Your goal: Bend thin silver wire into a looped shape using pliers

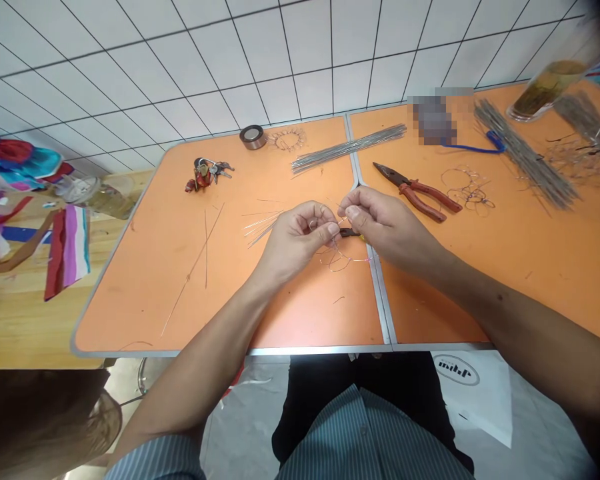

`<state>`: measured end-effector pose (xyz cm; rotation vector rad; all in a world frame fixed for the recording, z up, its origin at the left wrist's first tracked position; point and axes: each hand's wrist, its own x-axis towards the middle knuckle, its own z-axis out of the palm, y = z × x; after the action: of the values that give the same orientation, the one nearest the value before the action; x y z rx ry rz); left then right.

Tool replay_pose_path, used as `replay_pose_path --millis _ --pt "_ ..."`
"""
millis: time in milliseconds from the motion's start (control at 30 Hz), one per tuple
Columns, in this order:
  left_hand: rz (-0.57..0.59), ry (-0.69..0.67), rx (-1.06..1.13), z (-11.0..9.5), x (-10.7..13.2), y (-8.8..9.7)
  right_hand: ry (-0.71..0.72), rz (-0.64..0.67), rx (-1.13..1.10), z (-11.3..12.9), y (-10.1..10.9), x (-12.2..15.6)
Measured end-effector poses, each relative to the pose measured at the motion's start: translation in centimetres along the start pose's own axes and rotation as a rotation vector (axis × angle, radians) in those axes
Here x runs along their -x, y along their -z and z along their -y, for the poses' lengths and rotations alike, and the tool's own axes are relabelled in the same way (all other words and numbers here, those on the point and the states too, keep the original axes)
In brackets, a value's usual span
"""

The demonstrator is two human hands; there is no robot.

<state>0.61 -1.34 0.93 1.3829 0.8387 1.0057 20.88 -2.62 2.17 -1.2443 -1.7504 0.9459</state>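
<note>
One thin, loopy wire point(350, 259) hung between the person's hands, over the middle of the orange table point(130, 293), close to the metal strip point(379, 293) where the two halves met; the left hand point(296, 235) was nearly closed, with its thumb and first finger pinched on the wire; the right hand point(386, 223) was curled too, with its thumb and finger close together at another bit of it, though the wire was so thin there that I could not tell how tight that pinch was.

A small dark tool point(349, 233) lay just behind the fingertips; its handle was mostly hidden by the right hand, and I could not tell if the hand touched it; the loops hung near it, so they might catch on its tip and bend if the hands pulled back fast.

A pinch that was too soft could let the wire slip and spring open; a hard tug could squash the round loops or snap the wire; a sharp end could poke a finger, as the fingers were bare and so close.

Some loose wires point(261, 227) stuck out by the left hand, and a sleeve or wrist might sweep them into the loops and make a knot; the big pliers point(414, 192) lay near the right hand, and an elbow swung wide might bump them into the curly wire heap point(471, 190) beside them.
</note>
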Motion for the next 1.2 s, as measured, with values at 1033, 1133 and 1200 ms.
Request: replay_pose_path --millis 1033,1133,1200 --pt "-0.021 0.039 -0.021 -0.15 0.01 0.10 -0.025 0.003 0.035 -0.11 -0.49 -0.19" --pt "-0.028 0.046 0.005 -0.03 -0.07 0.28 -0.013 -0.050 0.012 0.12 -0.03 -0.30" --pt "-0.026 0.057 0.011 0.01 -0.10 0.36 -0.011 -0.098 -0.022 0.25 0.38 -0.39"
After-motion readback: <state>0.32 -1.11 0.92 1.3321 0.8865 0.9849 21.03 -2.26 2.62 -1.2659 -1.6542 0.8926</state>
